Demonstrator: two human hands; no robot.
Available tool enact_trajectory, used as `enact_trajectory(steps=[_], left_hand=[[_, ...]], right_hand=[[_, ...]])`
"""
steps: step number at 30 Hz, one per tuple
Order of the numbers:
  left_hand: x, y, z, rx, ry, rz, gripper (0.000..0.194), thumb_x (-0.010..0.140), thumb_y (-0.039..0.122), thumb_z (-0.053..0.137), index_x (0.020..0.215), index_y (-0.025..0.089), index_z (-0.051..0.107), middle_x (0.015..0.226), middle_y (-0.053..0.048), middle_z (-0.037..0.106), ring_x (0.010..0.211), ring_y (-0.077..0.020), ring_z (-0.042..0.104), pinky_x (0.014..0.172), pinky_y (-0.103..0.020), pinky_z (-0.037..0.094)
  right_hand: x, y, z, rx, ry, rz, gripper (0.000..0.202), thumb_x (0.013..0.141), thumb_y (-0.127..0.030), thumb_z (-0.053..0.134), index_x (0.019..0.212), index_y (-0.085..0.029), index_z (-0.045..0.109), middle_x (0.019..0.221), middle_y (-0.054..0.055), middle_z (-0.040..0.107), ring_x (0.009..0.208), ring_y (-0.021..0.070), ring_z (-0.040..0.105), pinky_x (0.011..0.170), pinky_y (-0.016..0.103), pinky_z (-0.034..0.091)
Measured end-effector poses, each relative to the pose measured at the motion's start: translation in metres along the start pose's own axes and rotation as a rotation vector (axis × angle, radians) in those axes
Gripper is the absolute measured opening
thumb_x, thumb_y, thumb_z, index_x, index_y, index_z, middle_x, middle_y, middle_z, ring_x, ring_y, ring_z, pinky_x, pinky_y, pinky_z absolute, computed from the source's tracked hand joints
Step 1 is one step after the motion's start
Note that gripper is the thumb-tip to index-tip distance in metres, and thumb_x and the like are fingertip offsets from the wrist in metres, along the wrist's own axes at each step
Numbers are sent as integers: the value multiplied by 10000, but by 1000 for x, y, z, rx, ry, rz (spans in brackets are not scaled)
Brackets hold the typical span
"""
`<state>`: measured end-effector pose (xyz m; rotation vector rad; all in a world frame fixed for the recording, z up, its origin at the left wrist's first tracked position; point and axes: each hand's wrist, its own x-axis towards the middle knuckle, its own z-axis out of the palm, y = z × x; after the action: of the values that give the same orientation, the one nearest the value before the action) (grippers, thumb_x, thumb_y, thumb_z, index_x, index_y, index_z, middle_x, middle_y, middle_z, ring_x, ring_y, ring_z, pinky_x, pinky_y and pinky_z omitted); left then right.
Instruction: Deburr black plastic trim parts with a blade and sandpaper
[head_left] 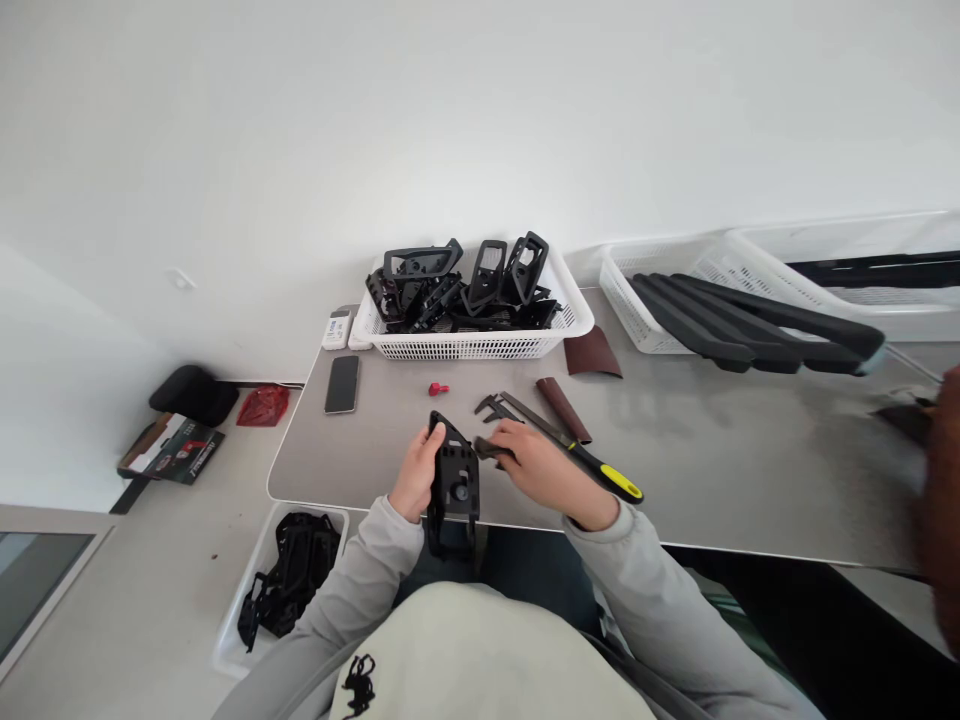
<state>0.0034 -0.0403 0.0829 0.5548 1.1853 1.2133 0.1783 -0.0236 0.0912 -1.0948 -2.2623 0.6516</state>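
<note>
My left hand (417, 474) is closed around the upper left edge of a black plastic frame (454, 470), which stands tilted over the table's front edge. Slots and a round knob show on the frame's face. Pinched in my right hand (536, 462) is a small dark folded piece (491, 450), perhaps sandpaper, close against the frame's right edge. Just beyond that hand lie a caliper (491, 406) and a file with a black and yellow handle (611, 478). A rolled brown sheet (564, 410), like sandpaper, rests by the file.
Behind, a white basket (465, 346) holds several black frames. Long dark grey parts (750, 325) overhang another basket (637, 325). A phone (342, 384), a red piece (439, 389) and a curved brown sheet (592, 354) lie about. A tub (232, 640) of black parts stands lower left.
</note>
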Motion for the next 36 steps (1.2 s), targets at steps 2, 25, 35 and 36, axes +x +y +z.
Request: enact_trajectory(steps=[2,25,35,36], left_hand=[[0,5,-3,4,9,3,498,537,573,794,727,162,586,631,10,627,554,-121,574,551,-246,460],[16,3,-4,-136,183,108,477,558,560,782,678,165,543,572,31,599,499,-113,567,535,-240,448],[15,6,-1,-136,167,163,468,577,556,776,709,155,572,584,28,611,509,-109,577,530,-228,450],[16,8,-4,-154,188,162,477,573,567,772,714,155,578,592,20,625,512,-117,589,534,-234,459]], right_hand=[[-2,6,-4,-5,75,72,232,790,-35,480,686,-204,601,729,39,557,710,197,574,679,346,491],[-28,-39,24,206,38,160,189,854,-168,491,673,-222,483,689,13,552,630,172,546,588,295,459],[-21,-54,45,129,116,-70,268,830,-24,424,832,-206,621,957,97,625,884,220,596,773,370,526],[-24,-55,48,166,31,-117,280,812,-8,426,813,-207,623,919,85,628,854,209,600,748,350,529]])
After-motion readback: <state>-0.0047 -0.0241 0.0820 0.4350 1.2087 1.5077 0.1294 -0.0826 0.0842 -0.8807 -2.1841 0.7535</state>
